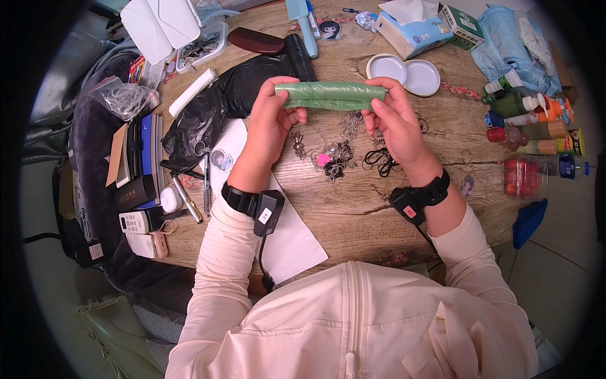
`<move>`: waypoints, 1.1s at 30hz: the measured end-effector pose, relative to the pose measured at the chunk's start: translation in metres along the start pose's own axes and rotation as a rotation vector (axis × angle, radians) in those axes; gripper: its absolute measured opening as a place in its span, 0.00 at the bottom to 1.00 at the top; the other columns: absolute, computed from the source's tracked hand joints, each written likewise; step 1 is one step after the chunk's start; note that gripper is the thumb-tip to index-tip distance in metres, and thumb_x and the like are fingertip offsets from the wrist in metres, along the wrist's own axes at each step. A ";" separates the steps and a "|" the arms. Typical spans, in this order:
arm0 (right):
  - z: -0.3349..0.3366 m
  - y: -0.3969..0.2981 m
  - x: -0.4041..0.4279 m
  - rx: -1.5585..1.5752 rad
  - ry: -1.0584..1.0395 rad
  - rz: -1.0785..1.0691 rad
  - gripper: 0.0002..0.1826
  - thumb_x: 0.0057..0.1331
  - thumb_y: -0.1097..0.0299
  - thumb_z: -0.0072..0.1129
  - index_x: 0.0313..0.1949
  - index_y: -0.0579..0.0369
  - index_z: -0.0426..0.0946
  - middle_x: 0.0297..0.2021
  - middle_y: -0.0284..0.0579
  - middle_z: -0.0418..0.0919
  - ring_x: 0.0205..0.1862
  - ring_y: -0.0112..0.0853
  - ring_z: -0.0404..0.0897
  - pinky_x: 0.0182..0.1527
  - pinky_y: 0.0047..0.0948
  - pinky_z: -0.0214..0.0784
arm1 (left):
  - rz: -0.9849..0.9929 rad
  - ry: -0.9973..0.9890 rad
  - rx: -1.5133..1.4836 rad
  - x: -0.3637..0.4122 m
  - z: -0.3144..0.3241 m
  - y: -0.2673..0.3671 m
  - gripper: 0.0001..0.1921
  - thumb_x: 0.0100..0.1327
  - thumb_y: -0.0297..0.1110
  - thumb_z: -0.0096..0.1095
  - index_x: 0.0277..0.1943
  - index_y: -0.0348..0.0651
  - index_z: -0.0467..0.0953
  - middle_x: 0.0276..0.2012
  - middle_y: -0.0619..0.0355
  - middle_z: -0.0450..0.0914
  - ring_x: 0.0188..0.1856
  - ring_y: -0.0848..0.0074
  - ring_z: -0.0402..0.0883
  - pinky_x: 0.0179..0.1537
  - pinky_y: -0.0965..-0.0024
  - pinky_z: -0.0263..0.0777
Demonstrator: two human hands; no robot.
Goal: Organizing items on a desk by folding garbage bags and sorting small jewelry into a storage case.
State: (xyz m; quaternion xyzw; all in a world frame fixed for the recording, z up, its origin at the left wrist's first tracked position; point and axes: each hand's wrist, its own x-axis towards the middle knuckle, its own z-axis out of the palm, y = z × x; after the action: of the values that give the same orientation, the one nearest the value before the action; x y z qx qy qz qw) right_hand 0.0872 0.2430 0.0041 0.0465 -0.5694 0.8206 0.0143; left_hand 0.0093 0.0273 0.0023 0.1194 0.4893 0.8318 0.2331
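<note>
A roll of green plastic bags (331,94) is stretched level between my two hands, above the wooden table. My left hand (273,106) grips its left end, thumb in front. At the right end, my right hand (393,111) pinches it between thumb and fingers. Below the roll lie tangled chains with a pink heart (324,159), a silver figure-shaped charm (298,144) and a looped black cord (380,161). Behind my left hand a crumpled black plastic bag (196,128) spreads out, with a black roll (299,57) beside it. White paper (289,237) lies partly under my left forearm.
An open round tin (423,78), a tissue pack (411,33) and a wooden comb (256,40) lie at the back. Bottles (513,104) and a clear box of red fruit (522,177) line the right edge. Pens (187,198), notebooks (147,156) and a remote control (135,221) are at left.
</note>
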 end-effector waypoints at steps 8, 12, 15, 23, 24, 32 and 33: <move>-0.001 0.000 0.001 0.048 0.014 0.017 0.15 0.71 0.67 0.43 0.55 0.56 0.62 0.34 0.40 0.71 0.28 0.18 0.69 0.31 0.17 0.65 | 0.138 0.054 0.060 -0.002 0.008 -0.001 0.13 0.66 0.29 0.40 0.52 0.40 0.63 0.39 0.53 0.74 0.35 0.73 0.75 0.41 0.72 0.71; -0.002 0.000 0.001 0.024 0.022 0.021 0.15 0.71 0.66 0.43 0.55 0.56 0.63 0.34 0.39 0.71 0.28 0.18 0.69 0.31 0.17 0.65 | 0.139 0.043 0.058 -0.002 0.006 -0.002 0.14 0.66 0.30 0.41 0.53 0.39 0.63 0.39 0.53 0.74 0.36 0.72 0.75 0.42 0.71 0.71; -0.002 0.001 0.000 0.006 0.024 0.013 0.15 0.71 0.65 0.43 0.55 0.56 0.63 0.33 0.39 0.71 0.28 0.18 0.69 0.31 0.16 0.65 | 0.084 -0.006 0.029 -0.001 0.004 0.000 0.15 0.66 0.32 0.41 0.54 0.38 0.63 0.40 0.53 0.74 0.35 0.73 0.75 0.41 0.71 0.71; 0.000 0.001 -0.001 -0.022 0.017 -0.019 0.15 0.71 0.67 0.44 0.55 0.56 0.63 0.35 0.39 0.71 0.29 0.18 0.68 0.33 0.17 0.64 | 0.021 0.047 0.052 0.001 0.003 -0.002 0.16 0.68 0.37 0.44 0.53 0.36 0.64 0.37 0.54 0.75 0.32 0.75 0.75 0.38 0.72 0.71; 0.001 0.001 -0.001 -0.032 0.009 -0.028 0.15 0.71 0.68 0.44 0.55 0.56 0.63 0.35 0.39 0.71 0.30 0.18 0.69 0.34 0.17 0.64 | 0.022 0.047 0.052 0.001 0.001 -0.003 0.16 0.68 0.37 0.44 0.53 0.36 0.64 0.37 0.54 0.75 0.32 0.75 0.75 0.38 0.72 0.71; 0.005 0.001 -0.002 -0.094 -0.026 -0.081 0.15 0.70 0.69 0.45 0.55 0.56 0.63 0.36 0.41 0.72 0.31 0.19 0.69 0.35 0.18 0.65 | -0.025 -0.002 -0.116 0.000 -0.009 0.000 0.20 0.68 0.41 0.49 0.56 0.35 0.64 0.31 0.57 0.75 0.30 0.77 0.74 0.34 0.75 0.71; 0.003 0.001 -0.002 -0.082 -0.015 -0.081 0.14 0.70 0.69 0.45 0.55 0.56 0.63 0.36 0.41 0.72 0.30 0.19 0.69 0.35 0.18 0.65 | -0.024 -0.006 -0.118 0.001 -0.005 0.001 0.20 0.68 0.41 0.49 0.56 0.35 0.64 0.31 0.57 0.75 0.30 0.77 0.74 0.34 0.75 0.71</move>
State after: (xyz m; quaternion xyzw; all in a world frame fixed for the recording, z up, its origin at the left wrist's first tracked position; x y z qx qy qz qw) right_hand 0.0891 0.2397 0.0037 0.0750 -0.6005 0.7948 0.0452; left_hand 0.0063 0.0233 0.0003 0.1020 0.4402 0.8559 0.2513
